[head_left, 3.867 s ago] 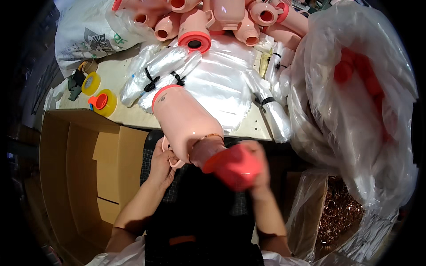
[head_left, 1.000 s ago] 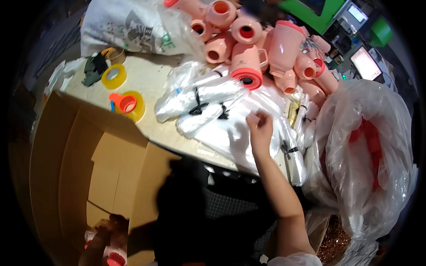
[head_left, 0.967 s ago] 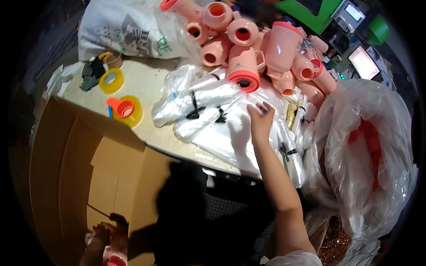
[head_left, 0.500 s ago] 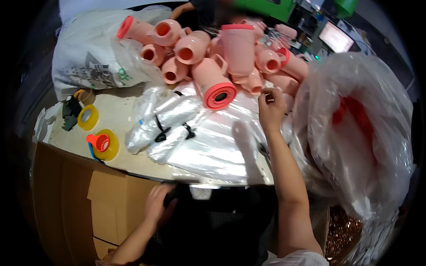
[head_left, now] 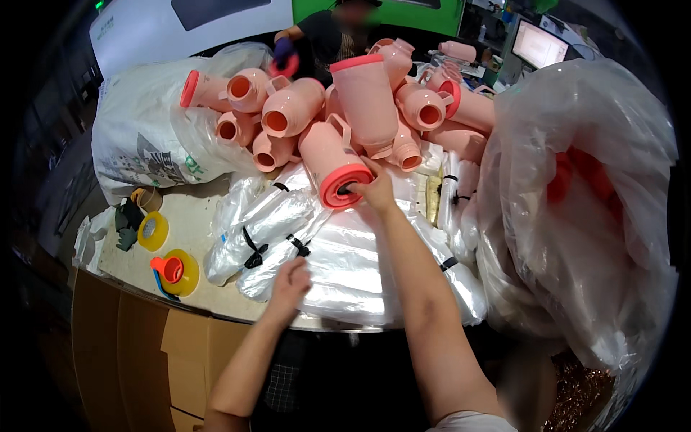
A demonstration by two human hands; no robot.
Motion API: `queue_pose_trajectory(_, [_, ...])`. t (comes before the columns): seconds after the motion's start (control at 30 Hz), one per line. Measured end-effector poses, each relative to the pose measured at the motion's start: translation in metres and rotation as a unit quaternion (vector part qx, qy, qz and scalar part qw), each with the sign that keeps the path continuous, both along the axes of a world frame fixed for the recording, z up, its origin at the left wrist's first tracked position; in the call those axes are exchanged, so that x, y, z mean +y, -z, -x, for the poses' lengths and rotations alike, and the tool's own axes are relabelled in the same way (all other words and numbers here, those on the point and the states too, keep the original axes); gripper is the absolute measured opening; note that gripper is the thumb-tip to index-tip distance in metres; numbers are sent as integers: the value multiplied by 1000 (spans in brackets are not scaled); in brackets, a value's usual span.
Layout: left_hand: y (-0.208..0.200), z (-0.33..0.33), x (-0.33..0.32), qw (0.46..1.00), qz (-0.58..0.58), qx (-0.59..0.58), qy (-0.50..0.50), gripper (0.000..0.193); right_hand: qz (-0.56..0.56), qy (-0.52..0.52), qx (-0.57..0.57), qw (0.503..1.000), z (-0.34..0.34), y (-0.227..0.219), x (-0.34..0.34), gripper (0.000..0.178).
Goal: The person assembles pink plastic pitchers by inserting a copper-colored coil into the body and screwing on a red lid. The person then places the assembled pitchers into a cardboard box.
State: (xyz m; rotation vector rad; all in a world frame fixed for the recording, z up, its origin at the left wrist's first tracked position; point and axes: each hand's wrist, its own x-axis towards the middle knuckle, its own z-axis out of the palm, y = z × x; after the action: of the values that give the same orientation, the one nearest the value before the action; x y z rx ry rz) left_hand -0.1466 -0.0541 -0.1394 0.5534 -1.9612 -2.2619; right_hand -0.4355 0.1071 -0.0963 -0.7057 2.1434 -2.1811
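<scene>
On the heap's near side lies a pink jug (head_left: 327, 147) with a side handle, its red base ring (head_left: 345, 189) facing me. My right hand (head_left: 374, 189) grips that ring, fingers at the dark hole in its middle. Over the plastic bags' near edge hovers my left hand (head_left: 290, 284), loosely curled, fingers a little apart and nothing in them. Under both hands spread flat clear plastic bags (head_left: 349, 270). Rolled bundles of bags (head_left: 270, 230) tied with black bands lie to the left. More pink jugs (head_left: 291, 108) are piled behind, several with orange mouths toward me.
A large clear bag (head_left: 583, 237) with red pieces inside stands at right. At left are a white sack (head_left: 155, 129), yellow tape rolls (head_left: 152, 230) and an orange plastic piece (head_left: 169, 270). Below is an open cardboard box (head_left: 129, 353). Another person (head_left: 324, 36) sits behind the heap.
My right hand has moved left from beside the heap onto the jug's red base. My left hand has risen from the table's edge to above the bags. The view has shifted.
</scene>
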Motion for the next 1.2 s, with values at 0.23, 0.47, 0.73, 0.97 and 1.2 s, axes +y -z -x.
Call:
queue_pose_trajectory(0.23, [-46, 6, 22, 989, -143, 6, -34, 56, -114, 143, 185, 966, -148, -56, 91, 57])
queue_pose_trajectory(0.47, [20, -114, 86, 917, -347, -104, 168, 65, -132, 2, 159, 978, -421, -29, 194, 34])
queue_pose_trajectory(0.73, [2, -212, 105, 959, -180, -86, 203, 99, -421, 576, -19, 700, -488, -153, 487, 12])
queue_pose_trajectory(0.97, [-43, -213, 103, 935, 162, 30, 315, 126, -567, 465, -237, 637, -453, -101, 549, 19])
queue_pose_trajectory(1.2, [-46, -226, 117, 933, 199, -37, 298, 137, -538, 534, -78, 647, -455, -130, 538, 15])
